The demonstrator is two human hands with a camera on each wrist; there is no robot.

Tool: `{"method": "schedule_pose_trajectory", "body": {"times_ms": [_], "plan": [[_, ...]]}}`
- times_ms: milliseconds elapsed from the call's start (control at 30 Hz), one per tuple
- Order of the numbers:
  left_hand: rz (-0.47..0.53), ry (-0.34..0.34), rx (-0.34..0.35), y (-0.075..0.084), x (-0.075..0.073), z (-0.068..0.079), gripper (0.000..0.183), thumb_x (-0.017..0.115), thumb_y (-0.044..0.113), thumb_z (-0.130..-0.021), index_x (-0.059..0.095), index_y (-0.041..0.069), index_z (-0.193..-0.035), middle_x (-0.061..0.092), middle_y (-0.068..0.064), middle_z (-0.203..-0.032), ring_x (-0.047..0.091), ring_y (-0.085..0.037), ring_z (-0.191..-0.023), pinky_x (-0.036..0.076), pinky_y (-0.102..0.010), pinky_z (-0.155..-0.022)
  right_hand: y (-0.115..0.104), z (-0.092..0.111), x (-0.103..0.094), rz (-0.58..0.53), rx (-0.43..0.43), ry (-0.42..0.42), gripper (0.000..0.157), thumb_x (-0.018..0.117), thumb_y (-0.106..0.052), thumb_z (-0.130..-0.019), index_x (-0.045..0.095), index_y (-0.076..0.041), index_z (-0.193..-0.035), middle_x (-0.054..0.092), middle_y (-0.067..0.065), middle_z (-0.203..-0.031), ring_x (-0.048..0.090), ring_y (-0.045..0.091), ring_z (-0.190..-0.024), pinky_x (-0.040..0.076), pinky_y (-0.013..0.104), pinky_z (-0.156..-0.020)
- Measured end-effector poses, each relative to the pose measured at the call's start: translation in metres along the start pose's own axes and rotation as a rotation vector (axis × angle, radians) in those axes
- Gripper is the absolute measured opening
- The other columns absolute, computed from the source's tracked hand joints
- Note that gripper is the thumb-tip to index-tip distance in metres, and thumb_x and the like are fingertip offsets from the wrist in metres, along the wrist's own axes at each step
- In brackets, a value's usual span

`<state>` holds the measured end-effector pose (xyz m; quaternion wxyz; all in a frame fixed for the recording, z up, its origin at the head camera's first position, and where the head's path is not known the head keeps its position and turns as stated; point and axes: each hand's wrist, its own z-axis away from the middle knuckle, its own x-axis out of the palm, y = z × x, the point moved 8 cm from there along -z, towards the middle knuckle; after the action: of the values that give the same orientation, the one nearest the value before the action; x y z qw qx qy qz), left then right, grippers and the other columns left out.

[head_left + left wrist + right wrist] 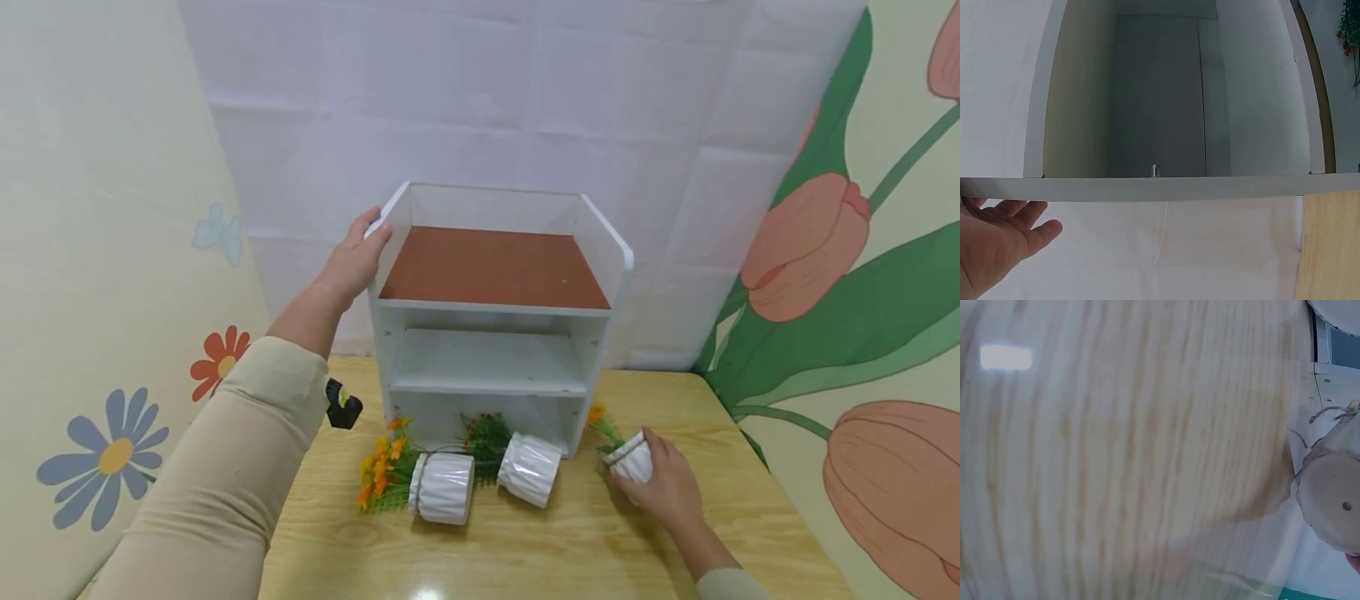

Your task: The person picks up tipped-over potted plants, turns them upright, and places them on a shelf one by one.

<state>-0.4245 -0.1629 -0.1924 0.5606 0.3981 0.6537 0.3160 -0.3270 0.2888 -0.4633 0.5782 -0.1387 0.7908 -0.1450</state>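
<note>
A white shelf unit (487,390) with a red-brown top board (495,267) stands against the backdrop. My left hand (351,265) grips its left side panel near the top; in the left wrist view the fingers (1029,215) curl along the panel's outer face. On the table right of the shelf, my right hand (666,487) holds a small white flowerpot (633,458) with orange flowers, tilted toward the shelf. The right wrist view shows this pot's round base (1332,503) with a drain hole; most of that hand is out of frame.
Two more white pots lie sideways before the shelf: one (444,492) with orange flowers, one (531,468) with dark greenery. Both are on the wooden table (547,550). A small black object (342,406) shows beside the left sleeve. Walls with painted flowers flank the table.
</note>
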Motion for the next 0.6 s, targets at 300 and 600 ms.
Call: {"method": "schedule_pose_trajectory", "body": {"times_ms": [300, 600], "plan": [[0.006, -0.009, 0.013, 0.002, 0.003, -0.001, 0.066, 0.027, 0.052, -0.103, 0.001, 0.028, -0.159, 0.019, -0.016, -0.162, 0.027, -0.041, -0.144, 0.024, -0.066, -0.113, 0.010, 0.004, -0.003, -0.031, 0.033, -0.001, 0.095, 0.077, -0.048, -0.077, 0.035, 0.001, -0.147, 0.046, 0.032, -0.139, 0.047, 0.049, -0.123, 0.044, 0.061, -0.096], [0.003, -0.016, 0.016, 0.003, 0.006, -0.002, 0.066, 0.027, 0.053, -0.103, 0.001, 0.028, -0.159, 0.020, -0.016, -0.161, 0.028, -0.040, -0.144, 0.024, -0.066, -0.113, 0.023, 0.008, -0.004, -0.090, 0.072, 0.003, 0.097, 0.075, -0.049, -0.079, 0.030, 0.002, -0.149, 0.042, 0.032, -0.142, 0.045, 0.049, -0.126, 0.042, 0.061, -0.098]]}}
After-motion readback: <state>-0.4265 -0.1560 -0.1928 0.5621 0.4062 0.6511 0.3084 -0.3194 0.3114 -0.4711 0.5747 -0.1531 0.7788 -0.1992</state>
